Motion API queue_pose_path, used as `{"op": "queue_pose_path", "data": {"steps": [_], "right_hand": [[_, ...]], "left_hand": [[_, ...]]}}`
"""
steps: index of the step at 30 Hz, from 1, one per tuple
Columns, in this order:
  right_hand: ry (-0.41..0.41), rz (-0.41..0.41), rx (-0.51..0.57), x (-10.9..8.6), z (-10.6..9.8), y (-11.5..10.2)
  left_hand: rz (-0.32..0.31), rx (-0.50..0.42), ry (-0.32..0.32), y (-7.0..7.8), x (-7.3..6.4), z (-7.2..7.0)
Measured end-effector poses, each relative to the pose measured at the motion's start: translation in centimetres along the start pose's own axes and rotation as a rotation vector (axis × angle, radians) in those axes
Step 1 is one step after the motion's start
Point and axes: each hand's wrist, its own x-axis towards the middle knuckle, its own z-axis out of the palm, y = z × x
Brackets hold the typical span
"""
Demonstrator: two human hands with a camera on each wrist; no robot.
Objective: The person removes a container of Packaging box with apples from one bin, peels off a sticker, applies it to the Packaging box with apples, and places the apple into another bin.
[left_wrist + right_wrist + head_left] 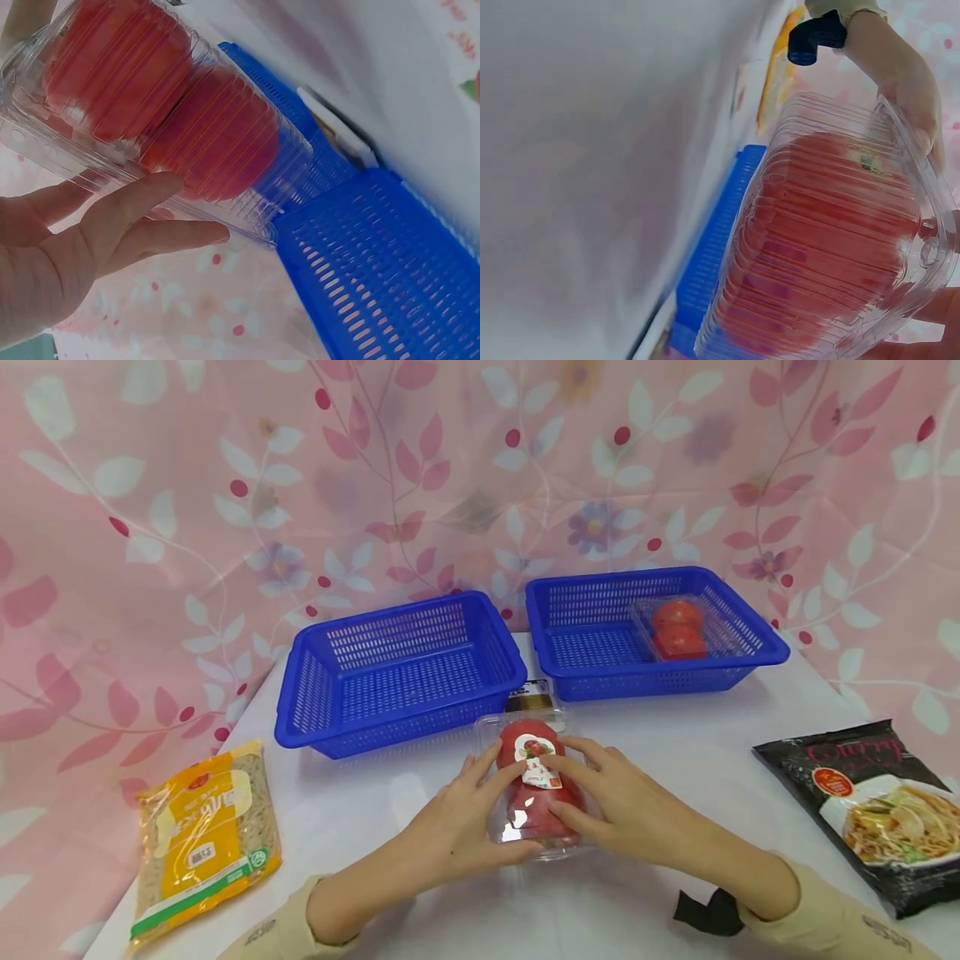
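Note:
Both hands hold a clear plastic clamshell box of tomatoes (542, 806) over the front middle of the table in the head view. Two red tomatoes show through it, and a white label sits on its lid. The left hand (468, 814) grips the left side, fingers across the lid and thumb along the near edge. From the right, the right hand (618, 793) grips it with its fingertips on the lid by the label. Ribbed plastic on the underside of the box (210, 135) shows in the left wrist view, raised off the table.
Behind the box stand a blue basket (412, 720) on the left and another blue basket (667, 681) holding a second tomato box (678, 631). A black-and-gold package (529, 697) lies between them. A yellow bag (206, 835) is at left, a black noodle packet (862, 810) at right.

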Motion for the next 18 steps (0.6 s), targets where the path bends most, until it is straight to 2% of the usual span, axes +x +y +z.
{"op": "queue_pose_path", "data": {"steps": [2, 8, 13, 18], "right_hand": [[0.012, 0.001, 0.001, 0.1, -0.5, -0.3], [0.107, -0.092, -0.009, 0.8, -1.3, -0.8], [0.138, -0.153, 0.009, 2.1, -2.0, -1.3], [0.145, -0.199, 0.027, 3.9, -2.6, -2.1]], "left_hand": [[0.013, 0.005, 0.035, 0.2, -0.1, -0.4], [0.059, 0.017, 0.141, 0.3, -0.4, -1.7], [0.065, -0.006, 0.183, -0.1, -0.5, -3.0], [0.028, -0.017, 0.199, -0.5, -0.6, -4.7]]}}
